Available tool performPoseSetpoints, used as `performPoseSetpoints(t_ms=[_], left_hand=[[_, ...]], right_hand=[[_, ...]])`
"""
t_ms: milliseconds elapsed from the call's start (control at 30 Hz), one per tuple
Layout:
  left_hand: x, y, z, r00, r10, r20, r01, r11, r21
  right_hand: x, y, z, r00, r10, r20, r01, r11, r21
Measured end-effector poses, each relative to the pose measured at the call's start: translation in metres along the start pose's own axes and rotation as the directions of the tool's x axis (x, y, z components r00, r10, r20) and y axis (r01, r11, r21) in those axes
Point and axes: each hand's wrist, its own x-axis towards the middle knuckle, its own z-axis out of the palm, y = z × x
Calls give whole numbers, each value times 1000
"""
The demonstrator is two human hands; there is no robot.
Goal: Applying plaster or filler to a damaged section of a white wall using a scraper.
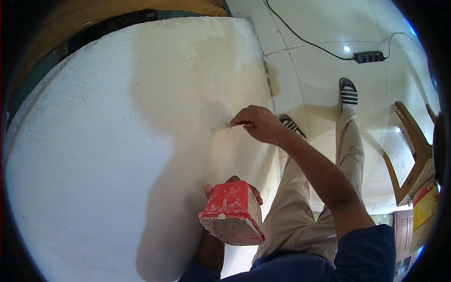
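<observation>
My right hand (pixel 259 124) is closed around a small hand tool (pixel 221 127) with a reddish handle and a pale flat end. That end meets a white wall (pixel 94 141); whether it is a knife or a brush is too blurred to tell. Nearer to me, my left hand (pixel 233 179) grips a red plastic tub (pixel 229 196) from behind, with thumb and fingers showing at its sides. The tub is tilted, its mouth facing me, and white paste coats its inside and rim. Damp-looking beige areas and my shadow cover the wall's right part.
A black power strip (pixel 369 57) with its cable (pixel 310 40) lies on the tiled floor (pixel 324 70). At the right stand an open cardboard box (pixel 413 141) and a yellow-and-red package (pixel 425 207). A brown curved edge (pixel 117 10) runs along the wall's far side. My sandalled feet are beside the wall.
</observation>
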Motion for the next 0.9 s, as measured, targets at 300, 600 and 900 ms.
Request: performPoseSetpoints(t_ms=[300,600,900], left_hand=[[-1,1,-4,1000,-15,-12,16,1000,23],[-5,-1,2,985,26,-172,-17,999,48],[0,2,-10,999,-45,-14,46,997,64]], right_hand=[[49,13,25,876,89,-474,-64,996,69],[-38,8,45,974,23,-224,-7,998,68],[64,26,4,841,154,-519,-91,985,144]])
